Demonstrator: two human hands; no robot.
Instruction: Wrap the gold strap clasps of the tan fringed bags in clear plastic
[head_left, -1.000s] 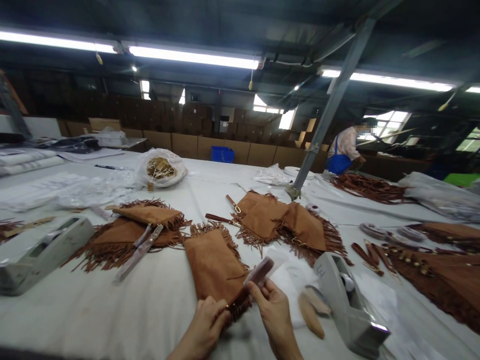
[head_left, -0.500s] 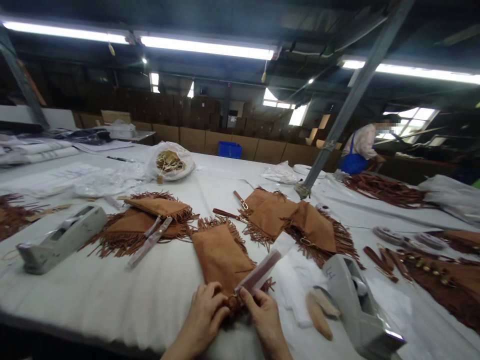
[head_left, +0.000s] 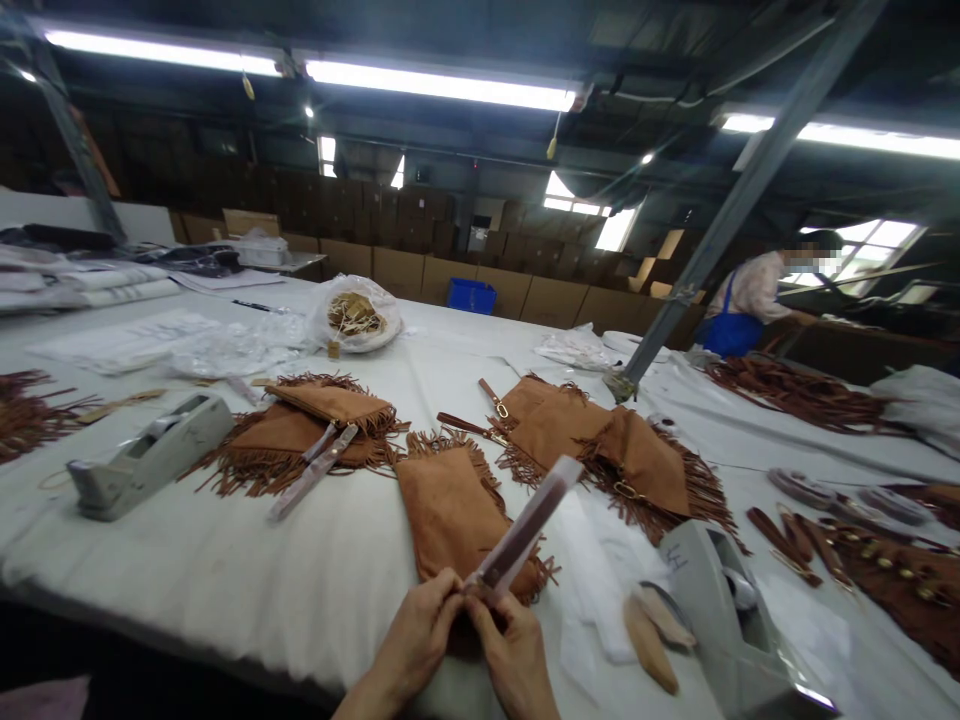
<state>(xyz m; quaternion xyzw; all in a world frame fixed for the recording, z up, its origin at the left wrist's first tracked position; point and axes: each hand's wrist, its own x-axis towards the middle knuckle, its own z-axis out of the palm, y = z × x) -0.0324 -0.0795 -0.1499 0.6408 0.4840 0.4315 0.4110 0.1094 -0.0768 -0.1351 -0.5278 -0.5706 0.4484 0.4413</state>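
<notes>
White table covering (head_left: 247, 580) lies open left of fringed pouch (head_left: 446, 510), toward near edge; left hand (head_left: 421, 622) and right hand (head_left: 511, 640) pinch the wrapped strap (head_left: 523, 527) at its lower end.

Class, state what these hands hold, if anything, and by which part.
The left hand and right hand pinch the wrapped strap at its near end, beside the fringed bag; whether they also grip the bag is hidden.

The right hand (head_left: 516, 650) has moved in beside the left hand (head_left: 416, 630), at the strap's (head_left: 529, 525) lower end.
</notes>
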